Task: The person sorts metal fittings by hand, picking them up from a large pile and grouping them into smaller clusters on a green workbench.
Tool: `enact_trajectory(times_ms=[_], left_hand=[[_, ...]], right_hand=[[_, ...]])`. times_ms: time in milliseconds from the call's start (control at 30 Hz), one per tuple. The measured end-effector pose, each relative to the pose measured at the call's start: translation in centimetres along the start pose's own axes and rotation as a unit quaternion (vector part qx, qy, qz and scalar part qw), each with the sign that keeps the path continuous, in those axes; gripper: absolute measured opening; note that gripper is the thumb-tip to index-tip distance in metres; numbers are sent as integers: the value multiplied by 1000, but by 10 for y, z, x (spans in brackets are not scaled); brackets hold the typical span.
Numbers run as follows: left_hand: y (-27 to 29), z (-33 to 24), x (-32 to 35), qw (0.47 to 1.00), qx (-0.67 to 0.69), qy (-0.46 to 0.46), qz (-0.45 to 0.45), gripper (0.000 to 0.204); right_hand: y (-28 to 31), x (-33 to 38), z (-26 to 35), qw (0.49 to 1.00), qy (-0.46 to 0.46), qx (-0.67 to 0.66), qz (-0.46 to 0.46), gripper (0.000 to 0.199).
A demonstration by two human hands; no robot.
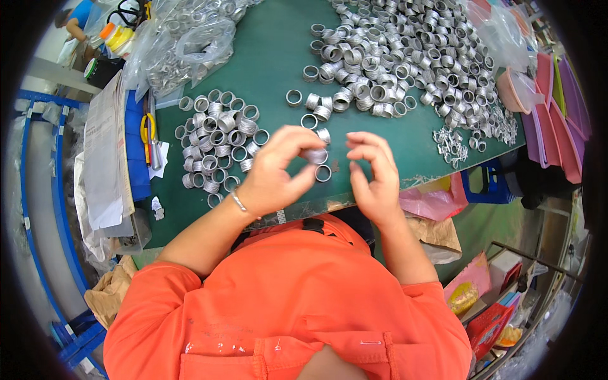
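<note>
**Head view: a threaded metal ring pinched over the green bench**

Head camera looks down on two bare hands meeting above a green worktable (272, 57). The left hand (272, 174), with a thin bracelet at the wrist, has thumb and forefinger closed on a short threaded metal ring (315, 155), held just off the table. The right hand (373, 177) sits just beside it, fingers curled inward and nearly touching at the tips; whether anything small lies between them cannot be told.

To handle the ring well, the person would do best to keep the pinch on its outer wall, leave the open bore facing the right fingertips, and work low over the table so a slip drops it only a little way.

Just beyond the left fingers lie a few loose rings (323, 172). Further out to the left of them sits a smaller cluster of rings (218, 145); beyond and to the right of the right fingers spreads a large heap of rings (405, 57).

Of containers, a clear plastic bag (183, 47) far beyond the left hand holds more silver rings. Pink trays (551, 120) well to the right show no contents.
</note>
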State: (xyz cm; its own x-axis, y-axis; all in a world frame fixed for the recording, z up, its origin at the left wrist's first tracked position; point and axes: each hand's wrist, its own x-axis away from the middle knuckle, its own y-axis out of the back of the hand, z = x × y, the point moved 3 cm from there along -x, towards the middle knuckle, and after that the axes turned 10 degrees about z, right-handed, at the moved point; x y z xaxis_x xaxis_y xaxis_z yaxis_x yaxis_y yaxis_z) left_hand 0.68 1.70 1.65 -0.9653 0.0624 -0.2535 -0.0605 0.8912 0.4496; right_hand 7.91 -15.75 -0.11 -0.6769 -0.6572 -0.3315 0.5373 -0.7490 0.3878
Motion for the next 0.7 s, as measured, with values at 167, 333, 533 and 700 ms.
enact_trajectory(times_ms=[167, 333, 533, 700], left_hand=[[68, 14, 24, 986, -87, 111, -86, 17], [88, 15, 40, 941, -320, 111, 4, 16], [84, 9, 36, 960, -261, 88, -53, 14], [40, 4, 9, 983, -182, 29, -6, 16]], right_hand=[[-10, -23, -11, 995, -87, 45, 1, 11], [-27, -40, -22, 988, -135, 61, 40, 21], [-9, -26, -38, 959, -258, -115, 7, 17], [1, -10, -25, 927, -221, -303, -15, 16]])
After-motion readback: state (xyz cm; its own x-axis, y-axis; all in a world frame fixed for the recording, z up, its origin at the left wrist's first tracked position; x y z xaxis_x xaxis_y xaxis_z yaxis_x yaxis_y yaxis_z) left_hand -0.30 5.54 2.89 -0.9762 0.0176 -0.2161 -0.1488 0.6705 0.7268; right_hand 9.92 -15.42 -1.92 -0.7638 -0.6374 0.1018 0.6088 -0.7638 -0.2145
